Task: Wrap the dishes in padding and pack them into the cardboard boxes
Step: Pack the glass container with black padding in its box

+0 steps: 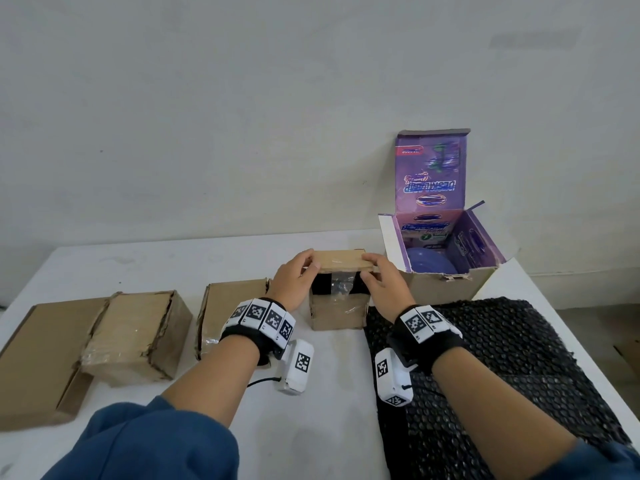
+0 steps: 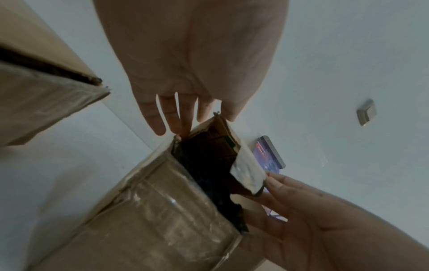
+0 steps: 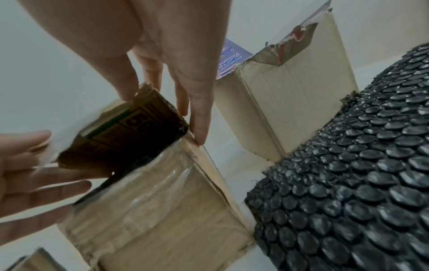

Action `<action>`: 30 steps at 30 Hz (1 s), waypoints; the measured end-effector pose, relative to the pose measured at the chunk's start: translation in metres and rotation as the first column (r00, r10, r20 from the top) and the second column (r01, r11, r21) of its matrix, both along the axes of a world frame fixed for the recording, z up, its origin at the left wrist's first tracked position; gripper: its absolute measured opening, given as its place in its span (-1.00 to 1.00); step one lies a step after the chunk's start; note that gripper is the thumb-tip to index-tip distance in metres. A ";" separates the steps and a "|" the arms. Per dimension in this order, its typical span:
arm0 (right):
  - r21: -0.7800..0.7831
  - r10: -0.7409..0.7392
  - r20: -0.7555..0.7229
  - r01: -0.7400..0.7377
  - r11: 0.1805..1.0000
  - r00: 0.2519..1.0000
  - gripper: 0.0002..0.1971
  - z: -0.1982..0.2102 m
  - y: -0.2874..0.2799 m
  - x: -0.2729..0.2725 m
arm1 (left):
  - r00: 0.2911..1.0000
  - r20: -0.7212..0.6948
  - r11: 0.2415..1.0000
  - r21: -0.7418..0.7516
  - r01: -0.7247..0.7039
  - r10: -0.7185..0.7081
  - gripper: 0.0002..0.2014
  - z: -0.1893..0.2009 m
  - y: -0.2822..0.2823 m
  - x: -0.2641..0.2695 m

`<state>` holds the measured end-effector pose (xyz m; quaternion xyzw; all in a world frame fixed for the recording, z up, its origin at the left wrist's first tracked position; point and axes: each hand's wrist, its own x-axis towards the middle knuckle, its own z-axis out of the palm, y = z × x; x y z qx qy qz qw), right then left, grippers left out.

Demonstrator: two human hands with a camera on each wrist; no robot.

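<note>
Head view: your left hand (image 1: 294,271) and right hand (image 1: 382,278) pinch the small cardboard box's (image 1: 339,310) flimsy lid flap (image 1: 341,260) by its corners.

The head camera looked forward and down from above the white table (image 1: 145,271), far enough to take in both forearms and the pale wall behind. The left wrist camera sat very close under the left hand (image 2: 185,55) and looked along its fingers at the small brown cardboard box with the raised top flap (image 2: 162,210). The right wrist camera looked along the right hand (image 3: 167,45) in the same near manner, from the other side. All three views shared this small box (image 1: 341,311) (image 3: 162,210); the head and right wrist views also shared the black bubble-wrap sheet (image 1: 502,358) (image 3: 348,165).
</note>
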<state>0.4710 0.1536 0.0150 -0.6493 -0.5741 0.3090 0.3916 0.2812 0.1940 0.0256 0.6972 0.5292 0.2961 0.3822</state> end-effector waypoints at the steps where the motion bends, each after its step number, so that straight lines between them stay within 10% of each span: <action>1: -0.015 0.010 -0.006 -0.010 1.000 1.000 -0.65 0.004 0.002 0.000 | 1.000 -0.002 1.000 0.003 0.006 -0.006 -0.83 0.002 0.002 0.002; 20: 0.063 -0.096 0.191 0.086 0.994 0.977 -0.74 -0.018 -0.019 -0.004 | 0.986 -0.164 0.970 0.236 0.048 -0.009 -0.71 -0.036 -0.004 -0.004; 30: -0.320 -0.089 0.027 0.093 0.943 0.996 -0.71 -0.029 -0.027 -0.034 | 0.975 -0.220 0.964 0.264 0.040 0.020 -0.70 -0.041 -0.007 -0.001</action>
